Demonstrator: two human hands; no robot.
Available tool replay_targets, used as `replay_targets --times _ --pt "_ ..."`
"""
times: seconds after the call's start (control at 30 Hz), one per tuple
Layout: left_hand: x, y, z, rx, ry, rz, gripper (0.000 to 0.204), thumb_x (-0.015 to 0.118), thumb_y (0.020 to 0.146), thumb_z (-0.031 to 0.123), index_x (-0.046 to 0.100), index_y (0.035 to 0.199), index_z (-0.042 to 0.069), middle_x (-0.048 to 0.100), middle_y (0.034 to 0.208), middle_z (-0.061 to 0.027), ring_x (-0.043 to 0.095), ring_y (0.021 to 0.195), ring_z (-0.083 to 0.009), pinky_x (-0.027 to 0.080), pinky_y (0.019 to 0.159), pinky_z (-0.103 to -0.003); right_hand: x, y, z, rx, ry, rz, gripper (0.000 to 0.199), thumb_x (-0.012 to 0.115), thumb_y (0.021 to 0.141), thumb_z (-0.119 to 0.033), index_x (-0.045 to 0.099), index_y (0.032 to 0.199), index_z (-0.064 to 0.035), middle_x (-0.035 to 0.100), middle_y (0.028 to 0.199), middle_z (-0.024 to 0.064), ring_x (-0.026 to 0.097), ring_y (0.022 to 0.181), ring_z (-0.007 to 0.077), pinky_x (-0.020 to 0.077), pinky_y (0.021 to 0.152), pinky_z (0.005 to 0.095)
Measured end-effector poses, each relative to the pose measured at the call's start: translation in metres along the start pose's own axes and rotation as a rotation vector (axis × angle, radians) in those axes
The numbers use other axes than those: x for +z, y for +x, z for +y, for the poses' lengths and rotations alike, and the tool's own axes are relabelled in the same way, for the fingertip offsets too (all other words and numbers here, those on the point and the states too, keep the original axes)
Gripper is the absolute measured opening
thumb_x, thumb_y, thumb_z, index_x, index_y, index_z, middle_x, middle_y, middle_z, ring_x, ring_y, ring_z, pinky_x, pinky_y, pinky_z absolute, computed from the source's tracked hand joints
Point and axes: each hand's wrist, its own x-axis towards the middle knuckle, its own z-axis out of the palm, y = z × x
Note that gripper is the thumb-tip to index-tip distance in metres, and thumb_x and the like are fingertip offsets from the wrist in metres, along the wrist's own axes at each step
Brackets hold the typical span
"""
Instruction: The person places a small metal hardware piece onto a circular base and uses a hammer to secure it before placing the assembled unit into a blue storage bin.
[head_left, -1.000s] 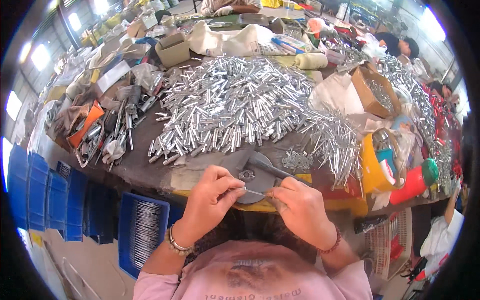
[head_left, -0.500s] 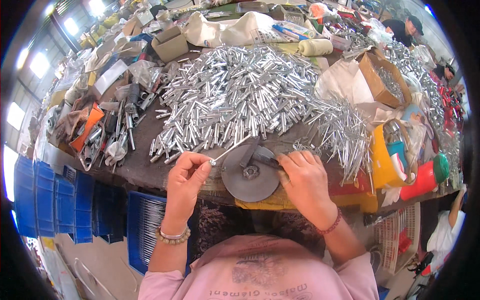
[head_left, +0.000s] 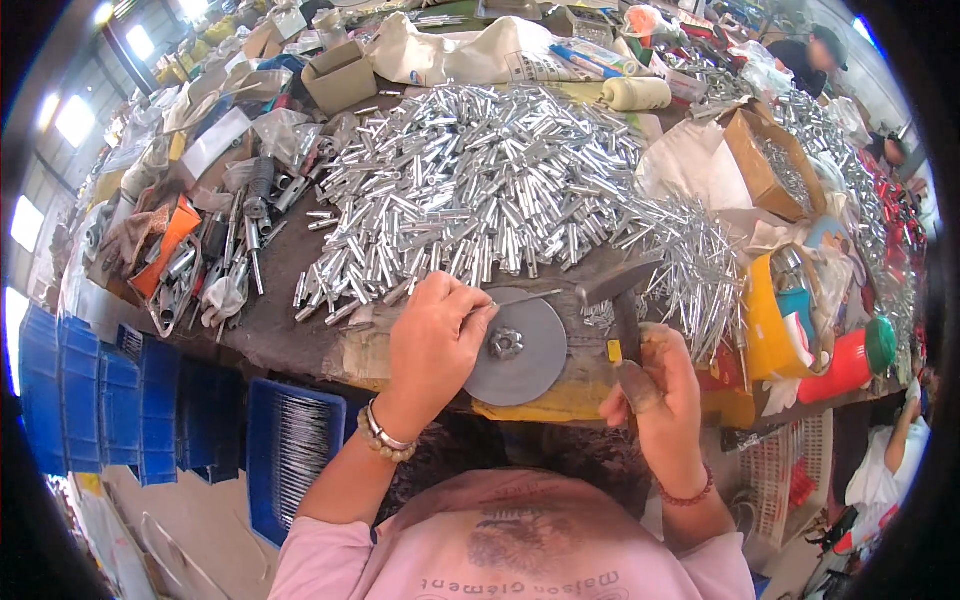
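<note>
My left hand (head_left: 436, 342) is closed in a pinch, fingers curled and pointing right, over the left edge of a grey round disc (head_left: 535, 360). A thin metal rod (head_left: 535, 296) sticks out of its fingertips to the right, above the disc. The disc lies flat near the table's front edge, with a rough hub (head_left: 506, 344) at its middle. My right hand (head_left: 662, 385) is wrapped round the handle of a hammer (head_left: 622, 281), held upright to the right of the disc. The hammer's dark head points left, close to the rod's tip.
A large heap of silvery metal tubes (head_left: 480, 180) lies behind the disc, with thin pins (head_left: 690, 265) to its right. Tools (head_left: 235, 240) crowd the left. A cut yellow container (head_left: 775, 315) and a red bottle (head_left: 838, 362) stand right. A blue crate (head_left: 295, 450) sits below.
The hammer has been lifted off the disc and swung upright to the right in my right hand. My left hand has moved right, bringing the rod over the disc.
</note>
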Motion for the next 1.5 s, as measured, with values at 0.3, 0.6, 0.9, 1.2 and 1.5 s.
replay_targets --times 0.3,0.6,0.9,1.2,1.5 --pt "-0.008 0.001 -0.014 0.123 0.025 0.008 0.018 0.086 0.087 0.004 0.080 0.105 0.003 0.066 0.095 -0.0108 0.067 0.091 -0.0292 0.053 0.079 -0.038 0.003 0.011 -0.003 -0.448 -0.575 -0.196 0.058 0.063 0.097 0.006 0.055 0.155 0.0013 0.070 0.104 0.0172 0.073 0.083 0.0344 0.0601 0.071 0.0422" --pt "-0.014 -0.002 -0.027 0.138 -0.039 0.014 0.018 0.085 0.087 0.001 0.079 0.105 0.001 0.067 0.091 -0.0118 0.067 0.085 -0.0300 0.054 0.076 -0.039 0.014 0.017 0.008 -0.519 -0.785 -0.188 0.058 0.064 0.095 0.009 0.062 0.153 -0.0017 0.066 0.107 0.0190 0.066 0.084 0.0360 0.0561 0.076 0.0365" --pt "-0.014 0.003 -0.024 0.205 0.032 -0.012 0.022 0.086 0.085 0.001 0.077 0.105 0.005 0.064 0.088 -0.0106 0.065 0.082 -0.0320 0.053 0.073 -0.042 0.026 0.021 0.016 -0.573 -0.791 -0.167 0.058 0.064 0.094 0.010 0.066 0.151 -0.0044 0.063 0.097 0.0182 0.062 0.072 0.0358 0.0518 0.067 0.0382" --pt "-0.014 0.000 -0.029 0.175 0.022 -0.031 0.017 0.083 0.087 0.007 0.073 0.101 0.006 0.062 0.090 -0.0095 0.066 0.089 -0.0333 0.053 0.077 -0.045 0.029 0.019 -0.013 -0.678 -0.706 -0.052 0.066 0.065 0.087 0.011 0.067 0.151 -0.0054 0.066 0.098 0.0187 0.063 0.072 0.0379 0.0544 0.065 0.0410" --pt "-0.013 0.001 -0.033 0.174 -0.029 -0.020 0.021 0.087 0.085 0.003 0.078 0.104 0.003 0.065 0.088 -0.0106 0.066 0.083 -0.0310 0.053 0.073 -0.040 0.034 0.029 0.002 -0.558 -0.982 -0.201 0.057 0.069 0.083 0.005 0.073 0.138 -0.0091 0.062 0.089 0.0110 0.065 0.067 0.0334 0.0541 0.059 0.0445"
